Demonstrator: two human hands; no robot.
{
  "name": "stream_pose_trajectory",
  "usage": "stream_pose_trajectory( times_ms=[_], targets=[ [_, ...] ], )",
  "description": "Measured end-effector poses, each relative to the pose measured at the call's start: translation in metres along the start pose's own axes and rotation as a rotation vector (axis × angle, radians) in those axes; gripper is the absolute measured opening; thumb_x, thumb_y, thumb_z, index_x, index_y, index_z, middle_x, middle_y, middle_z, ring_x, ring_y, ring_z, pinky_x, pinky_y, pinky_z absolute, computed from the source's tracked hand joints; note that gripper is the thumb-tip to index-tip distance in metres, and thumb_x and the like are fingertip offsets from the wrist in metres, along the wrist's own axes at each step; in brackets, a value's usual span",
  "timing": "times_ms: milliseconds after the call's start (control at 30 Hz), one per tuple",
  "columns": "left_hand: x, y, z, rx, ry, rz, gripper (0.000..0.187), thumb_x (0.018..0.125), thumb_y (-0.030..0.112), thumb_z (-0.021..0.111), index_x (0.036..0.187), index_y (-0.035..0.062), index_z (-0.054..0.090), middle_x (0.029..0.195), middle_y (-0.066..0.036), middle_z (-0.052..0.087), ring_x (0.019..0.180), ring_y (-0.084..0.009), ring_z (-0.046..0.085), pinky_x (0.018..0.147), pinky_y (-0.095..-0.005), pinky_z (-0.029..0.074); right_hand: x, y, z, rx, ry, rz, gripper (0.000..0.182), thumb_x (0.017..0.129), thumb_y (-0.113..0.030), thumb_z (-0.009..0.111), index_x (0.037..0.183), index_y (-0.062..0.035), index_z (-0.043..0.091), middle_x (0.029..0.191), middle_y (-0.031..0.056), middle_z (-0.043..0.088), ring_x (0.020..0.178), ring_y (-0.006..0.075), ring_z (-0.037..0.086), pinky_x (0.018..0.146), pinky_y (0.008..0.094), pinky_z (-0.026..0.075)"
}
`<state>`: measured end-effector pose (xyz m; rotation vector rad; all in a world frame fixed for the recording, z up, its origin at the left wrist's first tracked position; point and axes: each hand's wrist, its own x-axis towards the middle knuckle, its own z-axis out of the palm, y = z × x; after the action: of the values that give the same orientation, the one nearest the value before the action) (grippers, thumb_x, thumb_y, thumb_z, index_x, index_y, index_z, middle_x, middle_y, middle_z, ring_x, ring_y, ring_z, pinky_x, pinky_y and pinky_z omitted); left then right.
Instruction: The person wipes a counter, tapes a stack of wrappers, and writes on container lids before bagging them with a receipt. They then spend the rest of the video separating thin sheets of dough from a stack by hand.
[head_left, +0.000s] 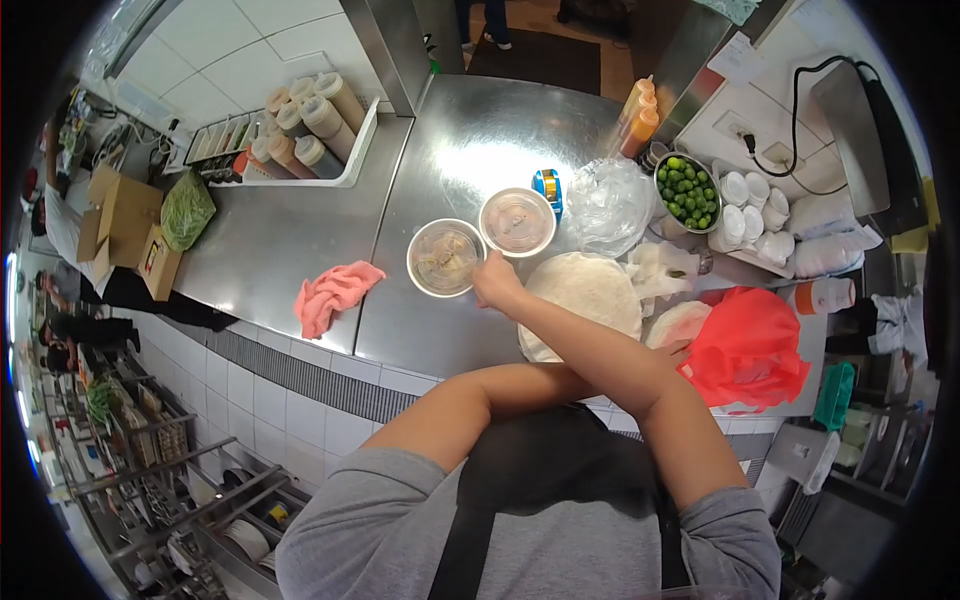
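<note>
Two round tubs with clear lids stand side by side on the steel counter, the left one (445, 258) and the right one (517, 222). My right hand (493, 280) is at the gap between them with curled fingers against their rims; what it pinches is too small to tell. My forearms cross, the right over the left. Only part of my left hand (677, 350) shows, beside the red plastic bag (748, 350) and a smaller pale round stack (678, 325); its fingers are mostly hidden. A large pale round stack (580, 300) lies under my right forearm.
A blue tape roll (547, 190), clear plastic bag (608, 205), bowl of green limes (687, 193) and orange bottles (640, 120) stand beyond. Leftward are a pink cloth (335, 297), a white bottle tray (355, 165) and a cardboard box (125, 225). Another person's legs (490, 20) show beyond the counter.
</note>
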<state>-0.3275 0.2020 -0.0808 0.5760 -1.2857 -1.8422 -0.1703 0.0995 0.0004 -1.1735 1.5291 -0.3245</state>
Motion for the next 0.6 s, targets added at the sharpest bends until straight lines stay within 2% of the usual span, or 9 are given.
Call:
stream_pose_trajectory(
  times_ms=[100,167,200,333,400,433,500,567,600],
  targets=[
    [-0.011,0.012,-0.020,0.209,0.032,0.025,0.075,0.091,0.032,0.071,0.150,0.0039,0.035,0.150,-0.018,0.039,0.131,-0.0301,0.049,0.105,-0.0412,0.045,0.009,0.015,0.013,0.348,-0.040,0.006,0.031,0.090,-0.021,0.060,0.105,0.0062,0.061,0.093,0.0179,0.069,0.060,0.0246,0.067,0.057,0.0353,0.056],
    [-0.009,0.021,-0.010,0.327,-0.012,0.053,0.075,0.091,0.032,0.071,0.151,0.0039,0.035,0.150,-0.017,0.038,0.131,-0.0303,0.049,0.106,-0.0416,0.045,0.034,0.034,0.020,0.547,-0.137,0.054,0.024,0.088,-0.017,0.062,0.099,0.0039,0.063,0.090,0.0142,0.069,0.064,0.0221,0.068,0.056,0.0329,0.055],
    [-0.003,0.022,-0.001,0.384,-0.046,0.076,0.075,0.091,0.032,0.071,0.151,0.0039,0.035,0.151,-0.017,0.038,0.131,-0.0304,0.049,0.106,-0.0418,0.045,0.029,0.024,0.013,0.438,-0.138,0.060,0.020,0.088,-0.015,0.062,0.097,0.0025,0.063,0.089,0.0135,0.069,0.067,0.0211,0.068,0.056,0.0331,0.055],
    [0.023,0.012,0.037,0.595,-0.144,0.228,0.076,0.092,0.031,0.071,0.152,0.0038,0.034,0.152,-0.017,0.036,0.131,-0.0308,0.048,0.106,-0.0425,0.044,-0.040,-0.011,-0.064,0.358,-0.095,0.103,0.013,0.088,-0.011,0.060,0.094,0.0002,0.065,0.085,0.0100,0.068,0.072,0.0182,0.068,0.059,0.0332,0.056],
    [0.033,0.010,0.056,0.696,-0.134,0.314,0.076,0.092,0.030,0.071,0.152,0.0037,0.033,0.152,-0.016,0.036,0.132,-0.0310,0.048,0.106,-0.0429,0.044,-0.052,0.006,-0.091,0.711,-0.231,-0.081,0.020,0.086,-0.011,0.061,0.099,0.0027,0.068,0.088,0.0114,0.069,0.075,0.0194,0.070,0.065,0.0356,0.062],
    [0.036,0.011,0.059,0.688,-0.159,0.322,0.076,0.092,0.030,0.071,0.152,0.0037,0.033,0.152,-0.016,0.036,0.132,-0.0310,0.048,0.106,-0.0429,0.044,-0.065,0.018,-0.112,0.737,-0.218,-0.152,0.019,0.088,-0.012,0.060,0.100,0.0009,0.067,0.091,0.0082,0.068,0.080,0.0167,0.069,0.068,0.0332,0.060],
    [0.048,0.025,0.067,0.605,-0.047,0.109,0.077,0.090,0.029,0.074,0.151,0.0035,0.035,0.152,-0.014,0.037,0.135,-0.0330,0.044,0.110,-0.0458,0.041,-0.130,0.029,-0.178,0.778,-0.144,-0.265,0.022,0.090,-0.015,0.059,0.106,-0.0022,0.067,0.099,0.0040,0.067,0.089,0.0128,0.066,0.076,0.0310,0.057],
    [0.061,0.009,0.076,0.523,-0.026,0.156,0.076,0.089,0.029,0.074,0.149,0.0021,0.037,0.151,-0.015,0.037,0.134,-0.0337,0.044,0.109,-0.0461,0.041,-0.202,0.045,-0.249,0.678,0.036,-0.242,0.033,0.090,-0.015,0.060,0.121,-0.0055,0.066,0.104,0.0010,0.067,0.097,0.0112,0.064,0.083,0.0313,0.055],
    [0.070,-0.006,0.081,0.444,0.002,0.196,0.075,0.088,0.029,0.074,0.147,0.0007,0.038,0.150,-0.017,0.038,0.134,-0.0344,0.044,0.108,-0.0464,0.041,-0.213,0.083,-0.273,0.667,0.154,-0.284,0.033,0.089,-0.012,0.059,0.120,-0.0026,0.065,0.103,0.0023,0.067,0.091,0.0111,0.064,0.077,0.0286,0.054]
  ],
)
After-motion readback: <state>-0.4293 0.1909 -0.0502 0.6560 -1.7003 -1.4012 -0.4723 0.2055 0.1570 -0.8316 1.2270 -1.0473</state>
